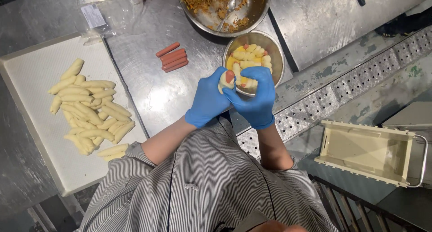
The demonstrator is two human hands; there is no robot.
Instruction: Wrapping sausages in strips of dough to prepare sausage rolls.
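Observation:
Both my hands wear blue gloves and meet over the steel table's front edge. My left hand (207, 99) and my right hand (254, 95) together hold a piece of pale dough wrapped around a red sausage (226, 79), whose end sticks out at the top. Just beyond my hands stands a small steel bowl (275, 50) with several dough-wrapped sausages in yellow liquid. A few bare sausages (172, 57) lie on the table to the left of that bowl.
A white tray (36, 137) at the left carries several pale dough sticks (90, 110). A large steel bowl (261, 9) with yellow-brown filling and a spoon stands at the back. A cream plastic crate (366, 151) lies at the lower right, beside a perforated metal grate (342, 92).

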